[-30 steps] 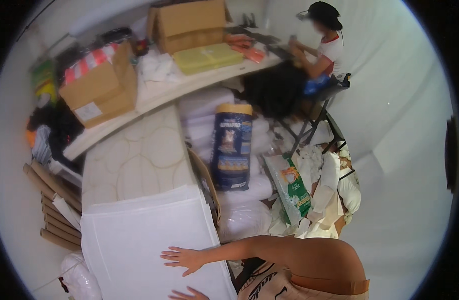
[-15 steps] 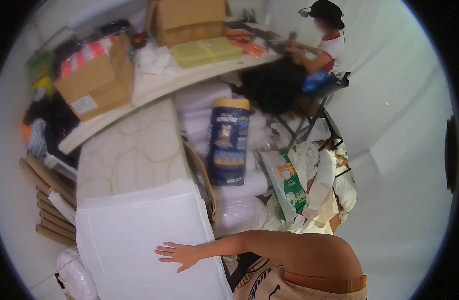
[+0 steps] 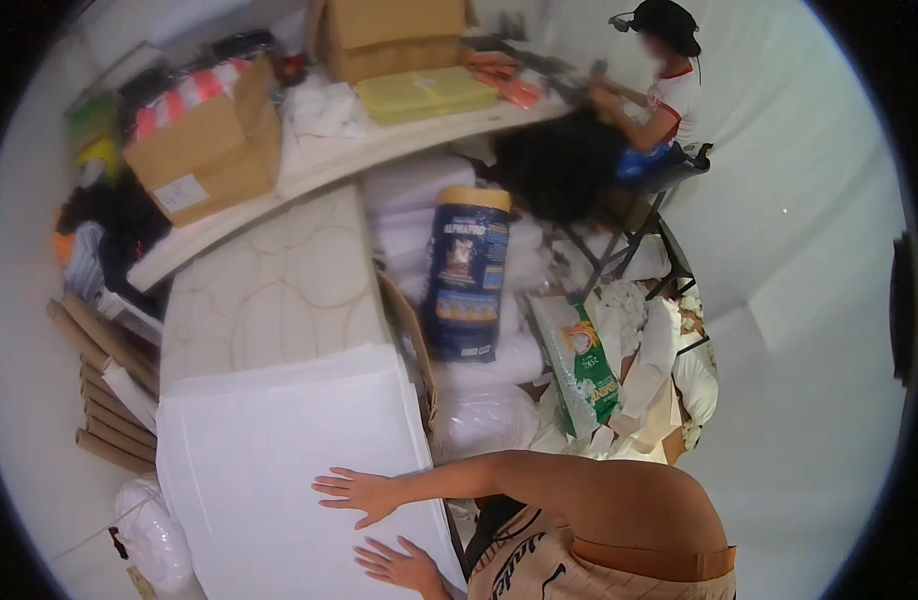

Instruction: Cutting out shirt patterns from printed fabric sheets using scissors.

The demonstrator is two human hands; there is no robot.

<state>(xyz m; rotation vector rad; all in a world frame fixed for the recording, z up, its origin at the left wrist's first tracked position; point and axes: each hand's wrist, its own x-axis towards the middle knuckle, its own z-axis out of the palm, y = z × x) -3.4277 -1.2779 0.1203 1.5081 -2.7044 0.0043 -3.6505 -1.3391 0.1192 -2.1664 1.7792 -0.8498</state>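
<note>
A smooth white sheet lies flat over the near end of a long table, with a doubled edge along its far side. My right hand rests palm down on the sheet, fingers spread and pointing left. Just nearer, my left hand lies on the same sheet near its right edge, its fingers also apart; its forearm is mostly cut off by the lower edge. Neither hand holds anything. Beyond the sheet, the patterned cream tabletop shows.
Cardboard tubes and a plastic-wrapped white bundle stand left. Right of the table are a dark blue bag, a green-white sack and scraps. A farther table bears cardboard boxes. A person sits there.
My left hand has come into view from the lower edge and onto the sheet. My right hand stays spread on it. The view has shifted slightly.
</note>
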